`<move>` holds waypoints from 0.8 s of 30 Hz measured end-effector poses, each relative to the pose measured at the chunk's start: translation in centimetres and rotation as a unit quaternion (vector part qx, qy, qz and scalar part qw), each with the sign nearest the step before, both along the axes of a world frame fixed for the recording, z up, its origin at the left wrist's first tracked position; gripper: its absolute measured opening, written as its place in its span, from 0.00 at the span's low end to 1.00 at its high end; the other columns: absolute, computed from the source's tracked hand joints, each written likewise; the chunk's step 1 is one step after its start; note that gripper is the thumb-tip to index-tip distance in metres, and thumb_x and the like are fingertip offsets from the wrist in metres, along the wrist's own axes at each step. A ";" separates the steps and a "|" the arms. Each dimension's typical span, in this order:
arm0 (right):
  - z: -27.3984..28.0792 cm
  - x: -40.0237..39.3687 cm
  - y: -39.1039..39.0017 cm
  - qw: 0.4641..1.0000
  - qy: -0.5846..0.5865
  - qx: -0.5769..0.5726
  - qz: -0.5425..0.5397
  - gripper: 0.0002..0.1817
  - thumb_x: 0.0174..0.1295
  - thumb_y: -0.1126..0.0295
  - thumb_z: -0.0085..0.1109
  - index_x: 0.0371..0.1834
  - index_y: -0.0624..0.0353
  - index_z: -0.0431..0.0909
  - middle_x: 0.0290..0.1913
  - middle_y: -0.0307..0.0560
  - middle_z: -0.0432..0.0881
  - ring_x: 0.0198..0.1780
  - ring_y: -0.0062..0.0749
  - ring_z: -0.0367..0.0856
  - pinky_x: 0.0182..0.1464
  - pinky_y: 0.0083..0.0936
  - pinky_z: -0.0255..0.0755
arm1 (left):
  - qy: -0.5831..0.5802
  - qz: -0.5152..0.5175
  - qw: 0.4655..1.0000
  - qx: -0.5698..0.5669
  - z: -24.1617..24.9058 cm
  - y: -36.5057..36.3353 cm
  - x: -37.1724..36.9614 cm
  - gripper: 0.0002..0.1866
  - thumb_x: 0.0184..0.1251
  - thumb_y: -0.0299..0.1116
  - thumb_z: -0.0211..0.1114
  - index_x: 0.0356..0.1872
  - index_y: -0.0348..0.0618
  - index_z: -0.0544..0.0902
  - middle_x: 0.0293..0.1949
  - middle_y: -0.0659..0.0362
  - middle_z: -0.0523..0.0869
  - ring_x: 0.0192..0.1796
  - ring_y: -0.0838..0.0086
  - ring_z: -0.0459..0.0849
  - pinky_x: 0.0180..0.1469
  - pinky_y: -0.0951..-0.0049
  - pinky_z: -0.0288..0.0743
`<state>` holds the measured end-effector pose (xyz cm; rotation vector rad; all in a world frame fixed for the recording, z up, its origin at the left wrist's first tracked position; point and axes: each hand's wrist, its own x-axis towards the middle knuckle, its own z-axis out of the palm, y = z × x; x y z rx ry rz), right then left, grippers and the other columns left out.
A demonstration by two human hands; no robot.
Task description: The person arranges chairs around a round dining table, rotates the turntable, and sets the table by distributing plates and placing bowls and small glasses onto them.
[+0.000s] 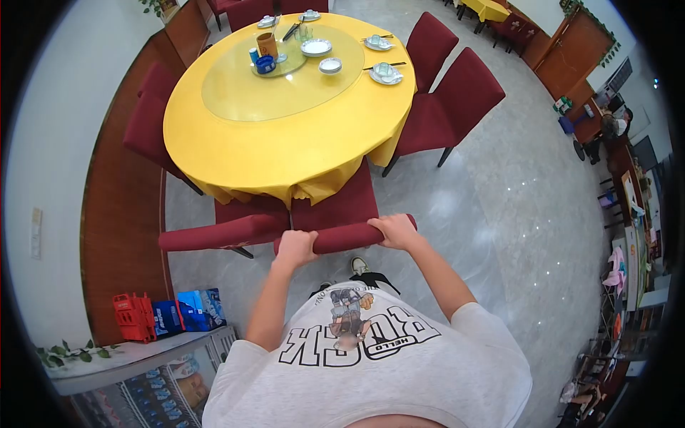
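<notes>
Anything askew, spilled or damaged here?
Slightly askew: the yellow tablecloth looks bunched along its near edge, by the chair that the left hand and right hand hold, rather than hanging smooth. No spill or damage visible.

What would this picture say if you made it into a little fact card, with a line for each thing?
Left hand: gripping the top of a dark red chair back
Right hand: gripping the same chair back, near its right end
Next to it: another red chair, on the left
Table: round, yellow cloth
Turntable: round, see-through
On the turntable: brown holder, blue bowl, white dishes
Floor: grey, shiny
</notes>
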<state>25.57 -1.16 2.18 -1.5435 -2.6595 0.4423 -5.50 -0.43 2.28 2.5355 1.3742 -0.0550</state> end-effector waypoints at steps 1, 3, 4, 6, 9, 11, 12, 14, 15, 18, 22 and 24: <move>0.0 0.2 -1.0 1.000 0.000 -0.001 -0.001 0.29 0.44 0.59 0.74 0.53 0.48 0.78 0.38 0.47 0.85 0.41 0.47 0.85 0.42 0.42 0.77 | -0.006 0.003 1.000 0.000 -0.2 -0.9 0.2 0.18 0.43 0.44 0.74 0.34 0.47 0.83 0.29 0.50 0.88 0.35 0.58 0.88 0.40 0.59 0.81; 0.0 0.2 -3.2 1.000 0.000 -0.004 -0.003 0.30 0.42 0.64 0.75 0.54 0.48 0.77 0.39 0.46 0.84 0.43 0.45 0.85 0.44 0.40 0.77 | -0.011 -0.012 1.000 0.006 -0.4 -3.1 0.2 0.17 0.44 0.44 0.74 0.33 0.46 0.83 0.29 0.51 0.87 0.35 0.59 0.88 0.39 0.59 0.81; 0.0 0.1 -4.4 1.000 -0.007 -0.007 -0.005 0.31 0.42 0.65 0.74 0.55 0.48 0.77 0.38 0.45 0.83 0.42 0.44 0.84 0.44 0.39 0.77 | -0.009 -0.011 1.000 -0.010 -0.8 -4.2 0.1 0.18 0.44 0.44 0.73 0.33 0.46 0.82 0.29 0.52 0.87 0.35 0.59 0.88 0.38 0.59 0.80; 0.1 0.0 -6.7 1.000 -0.007 -0.015 -0.011 0.31 0.42 0.65 0.74 0.54 0.48 0.77 0.38 0.45 0.83 0.41 0.44 0.84 0.44 0.39 0.77 | -0.015 -0.012 0.999 -0.030 -1.0 -6.2 0.1 0.18 0.44 0.44 0.74 0.34 0.46 0.82 0.30 0.52 0.88 0.35 0.60 0.88 0.38 0.59 0.80; 0.3 -0.4 -9.1 0.999 -0.008 -0.030 -0.019 0.30 0.41 0.66 0.73 0.53 0.48 0.78 0.37 0.45 0.82 0.41 0.44 0.83 0.45 0.38 0.76 | 0.001 -0.026 0.998 -0.065 -1.8 -8.3 -0.4 0.21 0.41 0.45 0.75 0.36 0.46 0.80 0.31 0.53 0.87 0.36 0.61 0.88 0.37 0.60 0.79; -0.5 -0.4 -9.5 0.999 0.012 0.016 -0.037 0.30 0.42 0.65 0.73 0.54 0.48 0.78 0.42 0.43 0.83 0.46 0.43 0.83 0.51 0.39 0.74 | -0.044 -0.039 0.998 -0.010 -2.8 -8.7 -0.9 0.23 0.39 0.44 0.77 0.36 0.45 0.79 0.31 0.54 0.86 0.38 0.61 0.88 0.39 0.61 0.79; -0.2 -0.6 -9.5 0.999 0.011 0.013 -0.039 0.30 0.42 0.65 0.73 0.54 0.48 0.78 0.42 0.43 0.83 0.46 0.43 0.83 0.51 0.39 0.74 | -0.055 -0.032 0.998 -0.006 -2.7 -8.7 -0.9 0.23 0.39 0.43 0.77 0.36 0.46 0.78 0.32 0.55 0.85 0.39 0.61 0.87 0.41 0.61 0.78; 0.5 -1.0 -9.6 0.998 0.026 0.024 -0.043 0.30 0.41 0.65 0.73 0.54 0.48 0.78 0.45 0.42 0.82 0.50 0.41 0.81 0.54 0.39 0.73 | -0.073 -0.037 0.997 0.011 -2.5 -9.0 -0.9 0.24 0.38 0.44 0.77 0.36 0.46 0.78 0.32 0.55 0.85 0.39 0.61 0.86 0.41 0.61 0.78; 0.4 -1.1 -9.8 0.998 0.024 0.023 -0.046 0.30 0.41 0.65 0.73 0.54 0.48 0.78 0.45 0.42 0.82 0.50 0.41 0.81 0.54 0.39 0.73 | -0.088 -0.041 0.995 0.038 -2.2 -8.9 -1.0 0.24 0.38 0.46 0.76 0.36 0.45 0.79 0.31 0.55 0.84 0.38 0.61 0.86 0.41 0.61 0.78; 0.1 -1.4 -9.9 0.996 0.039 0.047 -0.061 0.30 0.41 0.66 0.72 0.54 0.48 0.78 0.47 0.42 0.81 0.51 0.40 0.80 0.54 0.39 0.72 | -0.098 -0.033 0.994 0.038 -1.8 -8.7 -0.9 0.24 0.40 0.44 0.76 0.38 0.45 0.78 0.34 0.55 0.83 0.41 0.62 0.85 0.43 0.62 0.77; 0.1 -1.8 -10.4 0.994 0.023 0.073 -0.084 0.31 0.39 0.67 0.72 0.53 0.48 0.79 0.47 0.41 0.81 0.53 0.39 0.80 0.54 0.39 0.69 | -0.104 -0.028 0.994 0.033 -1.6 -8.9 -0.8 0.24 0.39 0.41 0.76 0.39 0.44 0.78 0.37 0.55 0.83 0.43 0.62 0.84 0.44 0.62 0.76; -0.1 -2.1 -10.6 0.991 0.018 0.079 -0.105 0.31 0.38 0.69 0.72 0.53 0.48 0.79 0.47 0.40 0.81 0.53 0.39 0.79 0.55 0.38 0.68 | -0.115 -0.028 0.992 0.036 -1.7 -8.9 -0.9 0.26 0.37 0.40 0.76 0.40 0.44 0.78 0.38 0.55 0.83 0.44 0.62 0.83 0.45 0.63 0.76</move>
